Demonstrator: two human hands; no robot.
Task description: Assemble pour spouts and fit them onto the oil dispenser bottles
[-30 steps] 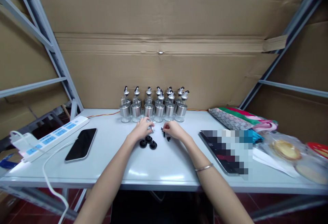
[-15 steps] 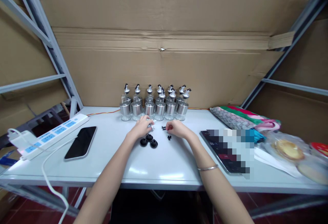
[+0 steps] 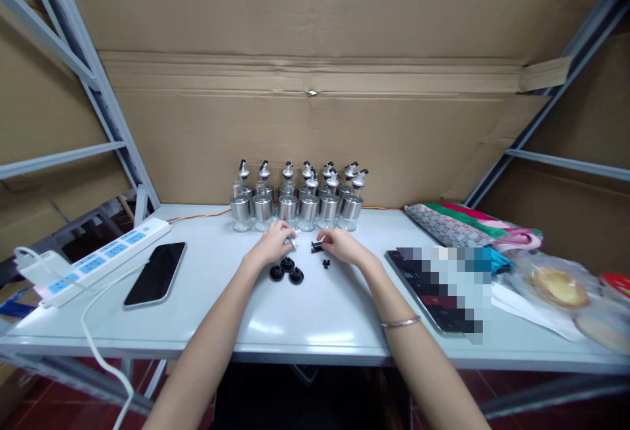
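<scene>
My left hand [image 3: 273, 244] is low over the table with curled fingers around a small silver-white part [image 3: 293, 243]; its exact shape is mostly hidden. On the other side, my right hand [image 3: 342, 247] has thumb and fingers bent together at small black lever-like parts [image 3: 315, 247], its fingertips on one of them. Just below lie tiny black pieces [image 3: 326, 264]. Three round black ribbed stoppers [image 3: 288, 264] are grouped near my left wrist. Behind both hands stand two rows of glass bottles with steel sleeves [image 3: 308, 209], most topped by silver pourer spouts with black levers [image 3: 312, 179].
To the left are a phone [image 3: 156, 274], a white power strip [image 3: 105, 258] and its cable. On the right lie a partly pixelated tablet-like device [image 3: 418, 289], a colourful cloth bundle [image 3: 472, 230] and bagged round food [image 3: 560, 287]. A cardboard wall [image 3: 315, 134] closes off the back.
My right hand has shifted slightly right, its fingers a little less tightly bunched, and more of the black parts shows at its fingertips. My left hand stays practically in place.
</scene>
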